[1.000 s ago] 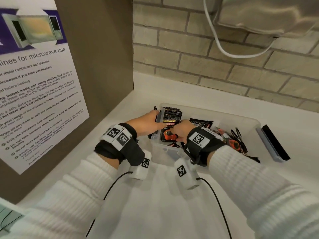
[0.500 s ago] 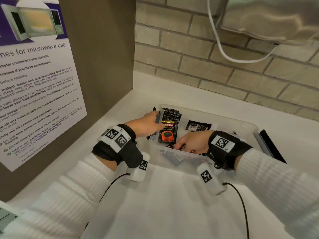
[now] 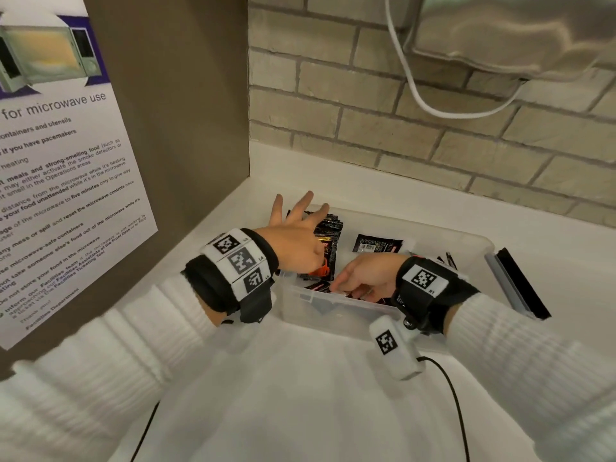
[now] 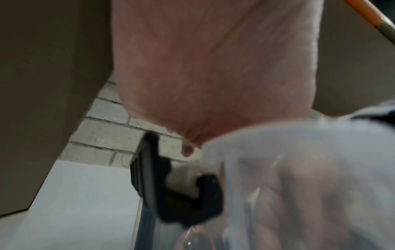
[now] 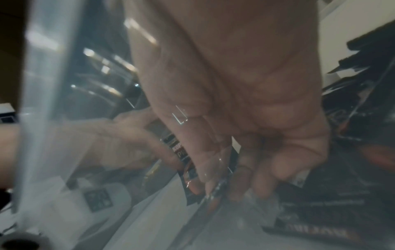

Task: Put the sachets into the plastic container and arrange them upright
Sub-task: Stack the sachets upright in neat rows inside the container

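Observation:
A clear plastic container (image 3: 336,313) stands on the white counter. Black sachets with an orange cup print stand upright in a stack (image 3: 328,240) at its left end. My left hand (image 3: 295,218) hovers over that end with its fingers spread and straight, holding nothing. My right hand (image 3: 355,283) is low inside the container by the front wall. Its curled fingertips (image 5: 205,184) pinch a black sachet (image 5: 183,157) lying on the bottom. One sachet (image 3: 376,244) leans at the far wall. More loose sachets (image 3: 446,258) lie at the right end, mostly hidden by my right wrist.
A brown panel with a microwave notice (image 3: 66,181) rises close on the left. A brick wall (image 3: 400,128) runs behind, with a white cable (image 3: 416,91) and a steel appliance (image 3: 516,31) overhead. The container's grey-black latch (image 3: 515,285) sticks out at its right end; another latch (image 4: 177,191) at the left.
My left hand has let go of the container's left end and lifted, fingers spreading. My right hand has left the upright stack and dropped to the sachets by the front wall.

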Available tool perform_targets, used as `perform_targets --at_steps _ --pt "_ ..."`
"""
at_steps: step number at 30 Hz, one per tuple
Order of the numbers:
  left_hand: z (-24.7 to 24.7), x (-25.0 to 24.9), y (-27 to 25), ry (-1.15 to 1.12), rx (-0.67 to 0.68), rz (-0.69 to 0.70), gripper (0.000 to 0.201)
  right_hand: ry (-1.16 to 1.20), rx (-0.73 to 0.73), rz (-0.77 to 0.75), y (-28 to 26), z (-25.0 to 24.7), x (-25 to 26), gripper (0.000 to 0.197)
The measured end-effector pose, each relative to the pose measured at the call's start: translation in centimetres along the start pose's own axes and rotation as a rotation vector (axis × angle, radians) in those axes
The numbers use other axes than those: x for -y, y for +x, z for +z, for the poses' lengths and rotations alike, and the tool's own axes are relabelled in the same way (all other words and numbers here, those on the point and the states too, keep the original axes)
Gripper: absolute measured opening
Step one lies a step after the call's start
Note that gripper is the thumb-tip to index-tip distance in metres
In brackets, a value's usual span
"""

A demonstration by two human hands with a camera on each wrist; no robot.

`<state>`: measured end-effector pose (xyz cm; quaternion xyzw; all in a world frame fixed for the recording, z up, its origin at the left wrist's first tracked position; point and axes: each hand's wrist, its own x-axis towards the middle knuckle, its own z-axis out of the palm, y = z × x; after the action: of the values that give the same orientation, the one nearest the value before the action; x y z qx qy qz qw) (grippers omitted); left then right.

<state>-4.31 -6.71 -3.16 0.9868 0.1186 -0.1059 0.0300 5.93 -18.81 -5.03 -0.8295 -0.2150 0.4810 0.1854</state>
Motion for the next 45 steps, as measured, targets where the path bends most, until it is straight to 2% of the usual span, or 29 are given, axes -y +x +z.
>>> perform_targets --at_steps 2,5,12,15,18,22,26,31,36,38,42,45 --pt "0.3 -0.4 0.3 0.13 0.055 -0.02 0.032 0.067 -0.004 0.003 0.2 -0.1 -0.1 0.01" --pt "0.6 -0.7 0.4 0.178 0.097 -0.059 0.032 0.147 0.047 0.055 0.3 -0.2 -0.3 0.005" --pt "0.5 -0.7 0.1 0.211 0.066 -0.045 0.028 0.318 -0.031 0.06 -1.0 -2.0 -1.0 0.017" --pt "0.4 -1.1 0.1 0.189 0.06 -0.047 0.027 0.26 -0.011 0.057 -2.0 -2.1 -1.1 0.024" --pt "0.1 -1.8 0.3 0.175 0.045 -0.033 0.027 0.179 -0.024 0.073 -1.7 -1.7 -1.3 0.043" --pt "-0.5 -2.2 0.4 0.153 0.007 -0.006 0.028 0.147 -0.012 0.104 -1.1 -0.8 -0.8 0.047" --pt "-0.4 -1.9 0.8 0.206 0.073 0.007 0.032 0.16 0.04 0.093 -0.7 -0.1 0.2 0.052" --pt "0.0 -1.6 0.9 0.324 0.045 0.001 0.032 0.111 0.015 0.046 -1.1 0.4 0.7 0.052" --pt "0.4 -1.6 0.8 0.405 -0.035 0.035 0.029 0.167 -0.204 0.035 -1.8 -0.6 0.7 0.043" --pt "0.5 -1.5 0.8 0.4 -0.05 0.04 0.027 0.119 -0.268 0.028 -1.6 -0.9 0.4 0.042" --pt "0.2 -1.6 0.7 0.394 -0.029 0.03 0.025 0.094 -0.151 0.029 -1.3 -0.2 0.7 0.03" --pt "0.1 -1.9 0.6 0.393 0.051 -0.034 0.026 -0.018 -0.131 -0.039 -1.4 0.0 0.9 0.039"
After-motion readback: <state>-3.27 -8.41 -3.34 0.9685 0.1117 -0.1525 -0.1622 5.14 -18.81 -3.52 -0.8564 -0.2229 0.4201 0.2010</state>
